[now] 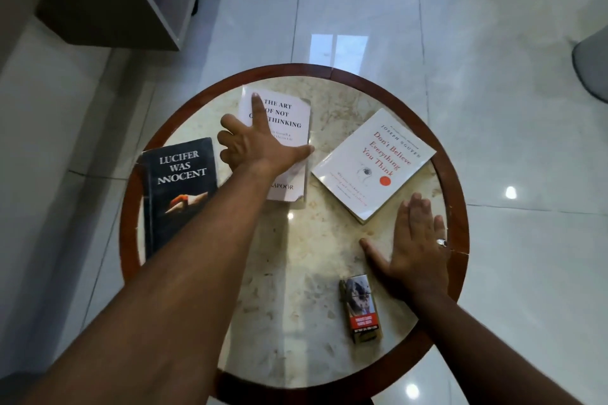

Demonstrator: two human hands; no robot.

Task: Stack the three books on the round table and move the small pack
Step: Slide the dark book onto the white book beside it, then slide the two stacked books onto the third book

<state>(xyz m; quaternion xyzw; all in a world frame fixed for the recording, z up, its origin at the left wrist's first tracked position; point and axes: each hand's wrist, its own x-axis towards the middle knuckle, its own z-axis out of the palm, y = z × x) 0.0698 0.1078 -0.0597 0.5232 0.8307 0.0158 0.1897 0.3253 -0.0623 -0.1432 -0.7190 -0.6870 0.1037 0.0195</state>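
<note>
Books lie unstacked on the round table (459,174). Nearest, the small pack (362,309) points lengthwise away from the person. Just beside it, the right hand (411,250) rests flat, fingers spread, holding nothing. Farther off lie the black book (177,187), long axis running away from the person, and the slanted white book (373,163). The left hand (253,148) spreads over the middle book (289,128), gripping nothing.

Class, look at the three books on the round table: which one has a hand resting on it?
The middle book, "The Art of Not Overthinking", lies under the left hand. The dark and red-lettered books are untouched.
</note>
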